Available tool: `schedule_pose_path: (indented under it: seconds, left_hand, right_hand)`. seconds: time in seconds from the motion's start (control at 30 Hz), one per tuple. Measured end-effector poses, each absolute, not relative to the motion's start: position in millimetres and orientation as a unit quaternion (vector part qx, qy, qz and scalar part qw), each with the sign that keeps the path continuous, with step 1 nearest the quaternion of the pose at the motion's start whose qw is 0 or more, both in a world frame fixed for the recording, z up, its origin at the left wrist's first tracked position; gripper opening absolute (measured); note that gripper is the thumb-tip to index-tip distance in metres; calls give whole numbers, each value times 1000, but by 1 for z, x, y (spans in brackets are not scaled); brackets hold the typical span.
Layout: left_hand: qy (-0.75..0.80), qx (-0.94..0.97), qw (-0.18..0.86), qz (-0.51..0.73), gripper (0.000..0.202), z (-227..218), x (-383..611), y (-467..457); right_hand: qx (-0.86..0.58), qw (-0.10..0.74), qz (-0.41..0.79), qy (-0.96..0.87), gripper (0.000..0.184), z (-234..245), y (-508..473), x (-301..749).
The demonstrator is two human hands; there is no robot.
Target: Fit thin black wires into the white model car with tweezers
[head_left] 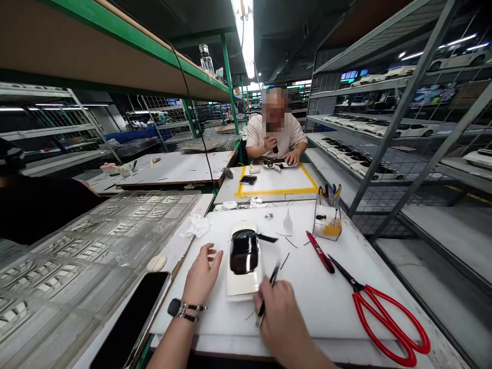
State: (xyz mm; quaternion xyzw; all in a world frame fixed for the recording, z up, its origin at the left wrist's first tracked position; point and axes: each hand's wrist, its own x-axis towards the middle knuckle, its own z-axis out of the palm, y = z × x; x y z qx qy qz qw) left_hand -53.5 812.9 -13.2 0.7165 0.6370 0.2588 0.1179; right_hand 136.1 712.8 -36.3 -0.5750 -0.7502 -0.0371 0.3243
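So the white model car [243,261] with the black roof is sitting on the white bench [326,302], right between my hands. My left hand [202,277] rests loose and released just beside it, touching the bench. My right hand [282,320] is clenched around thin black tweezers [268,294] angled toward the car. Red scissors [388,320] lie off right, phone [132,320] left

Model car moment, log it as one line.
left hand open beside model car | right hand holds tweezers | scissors right
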Motion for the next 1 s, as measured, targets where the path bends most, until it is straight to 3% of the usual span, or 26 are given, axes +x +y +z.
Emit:
schedule_pose_path:
  seconds: [0.1, 0.23, 0.37, 0.53, 0.67, 0.8, 1.0]
  left_hand:
    - [642, 732, 149, 175, 63, 1, -44, 799]
    - [641, 760, 83, 70, 85, 10, -26, 783]
    - [649, 753, 52, 95, 82, 4, -18, 783]
    - [557, 803, 130, 167, 92, 1, -39, 789]
    - [439, 862, 207, 147, 96, 7, -53, 799]
    - [345, 896, 238, 147, 94, 11, -49, 818]
    - [300, 913, 262, 90, 99, 12, -34, 857]
  right_hand:
    - [-417, 448, 68, -788, 22, -47, 701, 116]
    - [-305, 515, 114, -793, 21, -34, 698, 126]
    - [-329, 550, 96, -762, 30, -19, 698, 161]
    - [-444, 595, 98, -662, 23, -14, 699, 216]
    - [-534, 566, 234, -583, 14, -4, 701, 252]
    - [-523, 525, 326, -587, 12, 5, 700, 262]
    - [-458, 470, 237, -717, 8, 14, 717, 244]
